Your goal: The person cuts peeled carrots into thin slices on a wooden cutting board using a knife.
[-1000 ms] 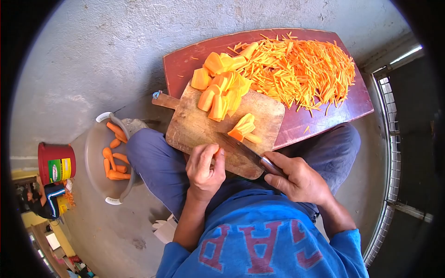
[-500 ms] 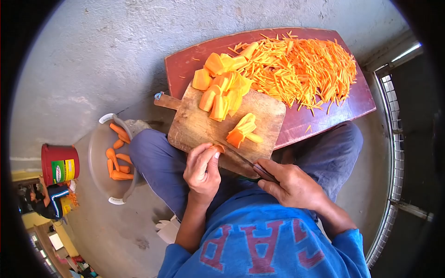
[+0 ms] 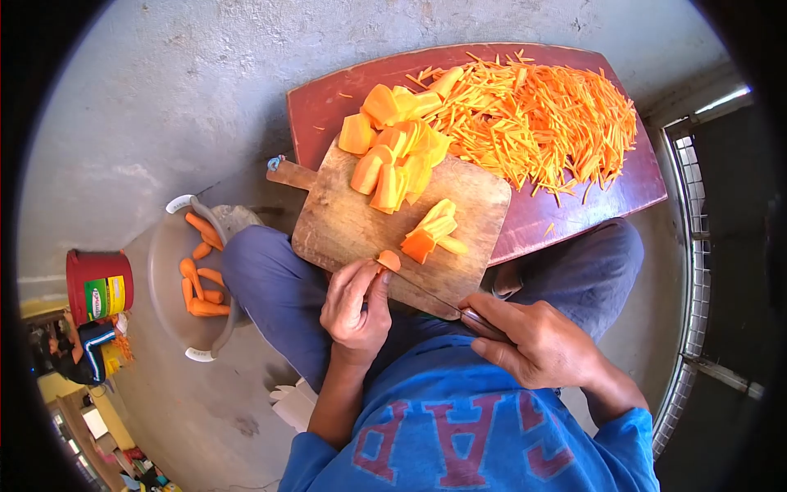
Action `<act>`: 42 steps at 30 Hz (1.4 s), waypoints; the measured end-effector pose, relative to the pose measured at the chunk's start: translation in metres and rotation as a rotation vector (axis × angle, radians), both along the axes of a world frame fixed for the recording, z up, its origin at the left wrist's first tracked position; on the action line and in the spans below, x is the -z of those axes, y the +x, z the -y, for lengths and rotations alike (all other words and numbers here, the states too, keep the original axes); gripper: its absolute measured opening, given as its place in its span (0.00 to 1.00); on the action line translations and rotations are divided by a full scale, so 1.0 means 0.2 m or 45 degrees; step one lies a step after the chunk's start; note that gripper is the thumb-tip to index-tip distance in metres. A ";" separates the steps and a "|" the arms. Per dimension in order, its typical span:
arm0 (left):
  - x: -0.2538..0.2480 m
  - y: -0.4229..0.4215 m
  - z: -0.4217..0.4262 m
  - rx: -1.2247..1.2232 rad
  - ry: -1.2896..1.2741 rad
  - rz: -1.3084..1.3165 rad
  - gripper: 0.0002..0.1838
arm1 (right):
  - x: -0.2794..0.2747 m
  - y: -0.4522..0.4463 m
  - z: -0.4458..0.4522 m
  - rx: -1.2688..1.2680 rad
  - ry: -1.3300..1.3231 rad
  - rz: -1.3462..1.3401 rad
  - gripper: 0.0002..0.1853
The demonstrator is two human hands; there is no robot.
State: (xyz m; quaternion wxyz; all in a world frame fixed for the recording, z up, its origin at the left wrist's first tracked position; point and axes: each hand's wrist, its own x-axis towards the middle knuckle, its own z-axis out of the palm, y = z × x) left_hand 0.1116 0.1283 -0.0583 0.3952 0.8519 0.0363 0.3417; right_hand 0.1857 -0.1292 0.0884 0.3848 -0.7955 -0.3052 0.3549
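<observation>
My left hand (image 3: pixel 357 312) pinches a small carrot piece (image 3: pixel 388 261) at the front edge of the wooden cutting board (image 3: pixel 336 221). In my right hand (image 3: pixel 533 338) is a knife (image 3: pixel 426 293), its blade reaching left across the board to the piece. A small group of carrot slices (image 3: pixel 428 232) lies on the board just beyond the blade. Larger carrot chunks (image 3: pixel 395 172) are heaped at the board's far left corner. The board rests partly on a red table (image 3: pixel 611 201), where a wide pile of carrot strips (image 3: pixel 566 123) is spread.
To the left, a grey tub (image 3: pixel 170 271) holds several whole carrots (image 3: pixel 203 307). A red bucket (image 3: pixel 100 285) stands beyond it. Another person (image 3: pixel 80 354) is at the far left edge. A wall is ahead and a metal grille (image 3: pixel 697 271) stands at the right.
The knife blade has moved left and come up against the small piece in my left hand. That piece now shows more clearly above my fingertips. The slices on the board stay in place.
</observation>
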 end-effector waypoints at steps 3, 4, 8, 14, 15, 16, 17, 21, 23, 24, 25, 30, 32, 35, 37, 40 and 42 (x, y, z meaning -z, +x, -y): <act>0.00 0.01 0.00 -0.006 0.071 0.040 0.15 | 0.01 -0.01 0.00 0.023 0.049 0.022 0.29; 0.00 0.01 0.00 -0.006 0.105 0.064 0.15 | 0.01 -0.01 -0.01 0.026 0.066 0.015 0.29; 0.01 0.03 -0.02 0.022 0.165 0.092 0.17 | -0.02 -0.02 -0.05 0.025 0.016 -0.026 0.29; 0.02 0.04 -0.04 0.035 0.163 0.086 0.17 | 0.00 -0.04 -0.13 0.003 -0.008 0.012 0.30; 0.02 0.03 -0.04 0.038 0.158 0.074 0.15 | 0.01 -0.05 -0.14 -0.007 -0.043 0.032 0.30; 0.02 0.03 -0.04 0.042 0.152 0.061 0.14 | 0.02 -0.05 -0.16 -0.018 -0.078 0.052 0.30; 0.02 0.02 -0.04 0.047 0.147 0.058 0.14 | 0.03 -0.06 -0.17 -0.028 -0.113 0.070 0.30; 0.02 0.03 -0.03 0.043 0.114 0.055 0.14 | 0.20 -0.02 -0.22 -0.035 -0.149 0.149 0.27; 0.02 0.03 -0.02 0.035 0.089 0.055 0.14 | 0.21 0.03 -0.23 -0.027 -0.162 0.137 0.28; 0.02 0.03 -0.01 0.047 0.072 0.056 0.14 | 0.22 0.05 -0.23 -0.004 -0.066 0.129 0.26; 0.02 0.04 -0.01 0.060 0.055 0.068 0.14 | 0.23 0.08 -0.22 0.020 0.030 0.131 0.25; 0.03 0.03 -0.03 0.077 0.021 -0.005 0.19 | 0.17 0.10 -0.15 0.130 0.159 0.031 0.30; 0.03 0.05 -0.03 0.095 0.021 -0.056 0.21 | 0.17 0.09 -0.10 0.202 0.261 0.070 0.30; 0.04 0.08 -0.02 0.142 0.119 -0.065 0.25 | 0.16 0.07 -0.03 0.308 0.306 0.080 0.26; 0.02 0.08 -0.01 0.204 0.103 -0.194 0.34 | 0.18 0.05 0.03 0.414 0.336 0.070 0.25; -0.01 0.13 0.02 0.224 0.369 -0.254 0.42 | 0.21 0.03 0.14 0.595 0.286 0.017 0.23; 0.00 0.14 0.05 0.253 0.425 -0.397 0.50 | 0.28 0.01 0.19 0.715 0.267 -0.010 0.23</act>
